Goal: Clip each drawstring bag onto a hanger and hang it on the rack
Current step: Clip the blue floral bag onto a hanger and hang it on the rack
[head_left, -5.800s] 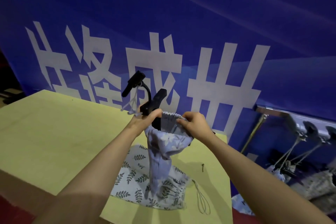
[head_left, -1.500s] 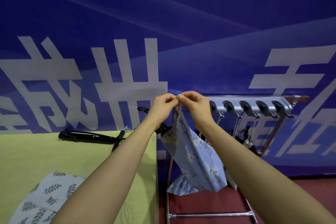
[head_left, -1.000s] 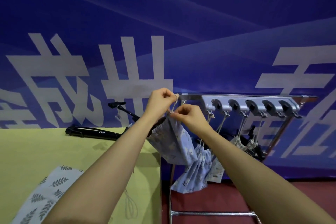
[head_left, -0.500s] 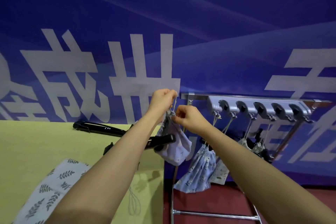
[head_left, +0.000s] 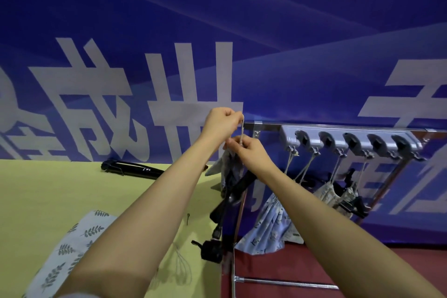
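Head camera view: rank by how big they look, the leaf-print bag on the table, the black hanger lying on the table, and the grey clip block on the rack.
1. leaf-print bag, nearest, partly hidden
2. grey clip block
3. black hanger

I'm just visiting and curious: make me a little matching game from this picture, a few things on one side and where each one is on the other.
Things:
1. leaf-print bag
2. cord
3. spare black hanger
4. blue floral bag

Places:
A. hanging from the rack
B. lying at the far edge of the yellow table, by the blue wall
C. flat on the table's near corner
D. pinched between the left hand and the right hand

Pairs: 1-C, 2-D, 3-B, 4-A
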`<state>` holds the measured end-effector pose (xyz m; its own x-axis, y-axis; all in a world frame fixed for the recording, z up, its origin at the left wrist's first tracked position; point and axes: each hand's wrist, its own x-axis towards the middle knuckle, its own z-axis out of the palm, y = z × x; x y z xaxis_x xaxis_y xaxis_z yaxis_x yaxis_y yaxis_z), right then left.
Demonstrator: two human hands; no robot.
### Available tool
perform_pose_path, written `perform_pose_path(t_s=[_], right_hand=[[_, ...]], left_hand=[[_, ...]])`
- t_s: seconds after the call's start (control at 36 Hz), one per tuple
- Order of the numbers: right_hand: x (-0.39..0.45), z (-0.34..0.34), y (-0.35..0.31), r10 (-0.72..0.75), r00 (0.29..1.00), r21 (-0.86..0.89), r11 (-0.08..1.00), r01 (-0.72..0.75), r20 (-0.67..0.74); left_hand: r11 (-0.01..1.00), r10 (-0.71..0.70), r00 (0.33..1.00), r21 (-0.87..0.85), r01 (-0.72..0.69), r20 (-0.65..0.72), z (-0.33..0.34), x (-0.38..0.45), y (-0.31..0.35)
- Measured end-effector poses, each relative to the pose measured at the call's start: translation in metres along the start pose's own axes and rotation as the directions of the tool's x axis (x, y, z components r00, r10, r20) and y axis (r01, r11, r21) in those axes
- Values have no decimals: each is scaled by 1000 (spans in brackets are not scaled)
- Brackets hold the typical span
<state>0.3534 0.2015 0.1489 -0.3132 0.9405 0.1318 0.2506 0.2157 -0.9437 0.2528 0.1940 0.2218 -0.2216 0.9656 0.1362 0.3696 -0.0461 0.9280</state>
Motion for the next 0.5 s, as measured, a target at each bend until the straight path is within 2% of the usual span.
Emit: perform_pose_path(t_s=[0.11, 0.28, 0.5], right_hand=[[6, -3, 6, 17, 997, -147, 989, -5, 77], [0, -6, 19, 94, 977, -71, 994, -82, 192], [-1, -18, 29, 194, 949, -184, 971, -151, 247]], left_hand=[[1000, -5, 998, 24, 6, -62, 0, 3, -7], [997, 42, 995, 67, -37, -88, 4, 2, -11], [982, 92, 994, 169, -81, -60, 17, 6, -15]])
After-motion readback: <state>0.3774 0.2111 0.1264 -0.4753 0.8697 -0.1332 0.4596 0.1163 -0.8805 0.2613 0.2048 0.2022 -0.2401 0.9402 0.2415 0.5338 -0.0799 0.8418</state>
